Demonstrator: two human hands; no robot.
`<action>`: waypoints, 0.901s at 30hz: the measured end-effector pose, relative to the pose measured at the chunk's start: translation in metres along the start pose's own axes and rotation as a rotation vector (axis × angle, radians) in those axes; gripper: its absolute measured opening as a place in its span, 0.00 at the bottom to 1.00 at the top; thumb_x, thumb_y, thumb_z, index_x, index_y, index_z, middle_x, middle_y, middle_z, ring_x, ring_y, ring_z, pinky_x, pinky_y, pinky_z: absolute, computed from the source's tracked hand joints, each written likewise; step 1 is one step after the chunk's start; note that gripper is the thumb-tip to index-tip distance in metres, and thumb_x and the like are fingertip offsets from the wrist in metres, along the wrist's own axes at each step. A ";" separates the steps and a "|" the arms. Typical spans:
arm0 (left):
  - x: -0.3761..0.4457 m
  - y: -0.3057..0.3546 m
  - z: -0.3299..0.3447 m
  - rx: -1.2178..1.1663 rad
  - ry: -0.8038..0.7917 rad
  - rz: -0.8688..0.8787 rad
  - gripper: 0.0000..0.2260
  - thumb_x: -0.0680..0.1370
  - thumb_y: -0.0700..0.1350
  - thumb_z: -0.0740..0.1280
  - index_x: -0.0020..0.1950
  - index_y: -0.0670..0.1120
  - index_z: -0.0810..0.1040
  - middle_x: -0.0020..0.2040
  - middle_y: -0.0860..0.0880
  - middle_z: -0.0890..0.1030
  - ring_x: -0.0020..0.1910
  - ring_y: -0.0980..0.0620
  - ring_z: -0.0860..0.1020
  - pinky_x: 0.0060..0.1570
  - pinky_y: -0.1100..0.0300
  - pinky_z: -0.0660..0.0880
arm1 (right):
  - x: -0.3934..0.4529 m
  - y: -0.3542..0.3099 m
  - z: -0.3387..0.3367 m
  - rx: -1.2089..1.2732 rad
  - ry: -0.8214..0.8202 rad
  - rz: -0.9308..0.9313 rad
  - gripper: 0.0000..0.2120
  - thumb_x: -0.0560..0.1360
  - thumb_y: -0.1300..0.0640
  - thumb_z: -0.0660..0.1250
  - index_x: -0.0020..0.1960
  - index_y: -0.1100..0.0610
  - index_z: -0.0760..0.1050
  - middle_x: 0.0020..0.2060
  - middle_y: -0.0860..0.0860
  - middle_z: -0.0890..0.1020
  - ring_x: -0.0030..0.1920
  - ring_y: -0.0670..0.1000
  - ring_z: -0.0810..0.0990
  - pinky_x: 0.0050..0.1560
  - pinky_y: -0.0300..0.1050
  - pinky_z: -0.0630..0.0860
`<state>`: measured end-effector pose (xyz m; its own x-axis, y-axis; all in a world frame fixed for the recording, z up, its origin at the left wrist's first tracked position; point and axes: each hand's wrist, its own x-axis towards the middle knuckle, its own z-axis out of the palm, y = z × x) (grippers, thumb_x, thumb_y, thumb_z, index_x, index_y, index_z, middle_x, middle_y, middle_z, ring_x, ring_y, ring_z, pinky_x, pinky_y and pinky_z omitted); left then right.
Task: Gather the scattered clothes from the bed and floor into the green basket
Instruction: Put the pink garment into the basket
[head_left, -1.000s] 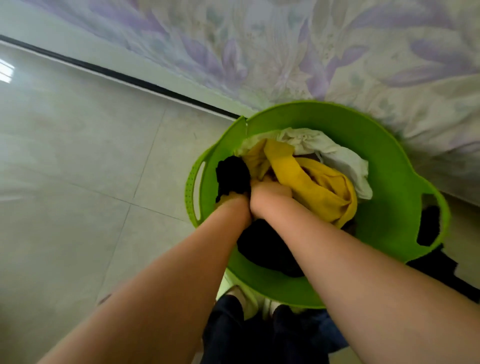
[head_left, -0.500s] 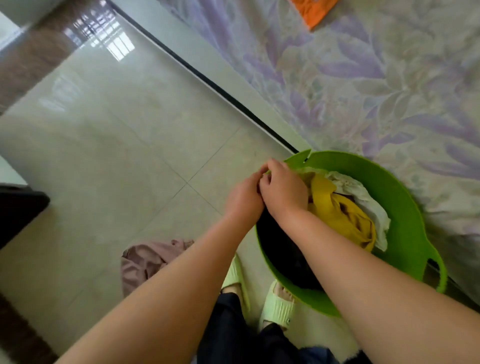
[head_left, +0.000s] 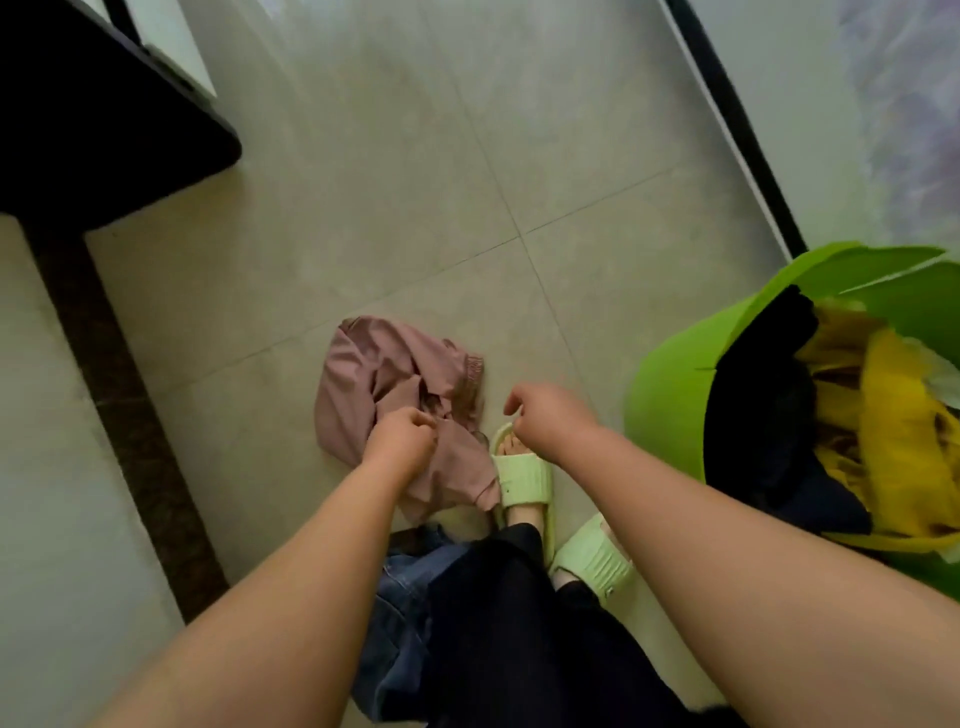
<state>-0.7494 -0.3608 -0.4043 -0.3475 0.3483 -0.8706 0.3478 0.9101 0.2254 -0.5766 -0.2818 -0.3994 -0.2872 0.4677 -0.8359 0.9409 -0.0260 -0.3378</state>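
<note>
A crumpled pink garment (head_left: 384, 374) lies on the tiled floor just in front of my feet. My left hand (head_left: 400, 441) hovers over its near part with the fingers curled shut; whether it pinches the cloth is unclear. My right hand (head_left: 545, 415) hangs beside it above my green slipper (head_left: 522, 483), fingers loosely bent and apart, holding nothing. The green basket (head_left: 670, 374) stands at the right with a black garment (head_left: 763, 389) and a yellow garment (head_left: 883, 415) inside. Blue jeans (head_left: 400, 587) lie on the floor by my legs.
A dark piece of furniture (head_left: 93, 119) juts in at the top left. A dark floor strip (head_left: 130, 389) runs down the left side. The bed (head_left: 909, 104) with its floral sheet borders the right, behind a black base line (head_left: 727, 114).
Both hands left the basket and swung left and down to the pink garment on the floor. The view turned away from the bed, and the basket now sits at the right edge.
</note>
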 end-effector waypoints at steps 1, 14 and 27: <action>0.004 -0.007 0.003 -0.019 -0.028 -0.034 0.10 0.74 0.41 0.61 0.45 0.50 0.81 0.51 0.41 0.83 0.53 0.39 0.81 0.56 0.45 0.78 | 0.002 0.005 0.005 -0.009 -0.028 0.027 0.15 0.75 0.61 0.60 0.59 0.50 0.76 0.58 0.54 0.80 0.58 0.58 0.78 0.56 0.47 0.76; 0.116 -0.087 0.036 0.131 0.019 -0.020 0.26 0.79 0.46 0.60 0.77 0.50 0.59 0.68 0.41 0.73 0.65 0.39 0.73 0.63 0.52 0.71 | 0.156 -0.003 0.109 0.636 0.016 0.283 0.28 0.75 0.62 0.64 0.74 0.58 0.62 0.63 0.58 0.76 0.53 0.56 0.78 0.56 0.50 0.76; 0.128 -0.070 0.041 0.069 0.223 0.123 0.39 0.74 0.45 0.67 0.79 0.52 0.48 0.72 0.40 0.64 0.68 0.40 0.69 0.67 0.48 0.69 | 0.169 -0.026 0.125 0.976 -0.051 0.088 0.08 0.77 0.68 0.65 0.53 0.58 0.77 0.40 0.50 0.81 0.32 0.39 0.79 0.25 0.28 0.72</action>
<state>-0.7828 -0.3893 -0.5499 -0.4796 0.5032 -0.7189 0.4551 0.8431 0.2866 -0.6715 -0.3124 -0.5859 -0.2520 0.3908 -0.8853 0.4045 -0.7886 -0.4632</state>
